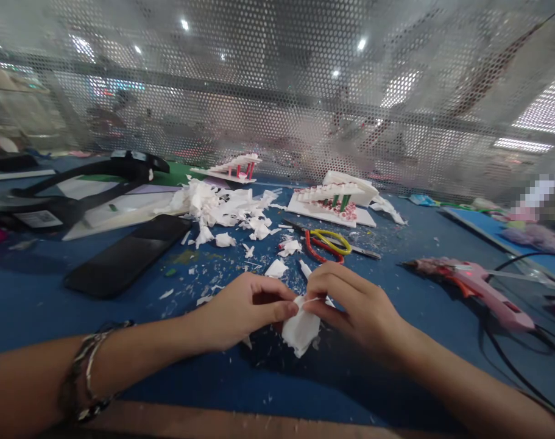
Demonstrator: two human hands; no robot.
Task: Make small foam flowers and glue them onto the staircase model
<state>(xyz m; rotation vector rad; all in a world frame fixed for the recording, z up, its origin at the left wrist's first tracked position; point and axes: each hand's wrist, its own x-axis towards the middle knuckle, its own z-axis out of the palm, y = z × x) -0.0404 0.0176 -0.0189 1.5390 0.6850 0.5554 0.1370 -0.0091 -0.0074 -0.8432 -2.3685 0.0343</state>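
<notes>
A piece of white tissue paper hangs between my two hands, low over the blue tabletop. My left hand pinches its upper left edge between thumb and fingers. From the other side, my right hand grips the upper right edge with its fingertips. Just beyond my hands lie a small white scrap and a white pen-like item, partly hidden by the right hand. Scissors with red and yellow handles rest farther back. A large heap of torn white paper spreads behind the left hand.
A black phone and a black headband-like device lie left. Two small stair models stand at the back before a perforated metal screen. On the right, a pink glue gun trails its cable.
</notes>
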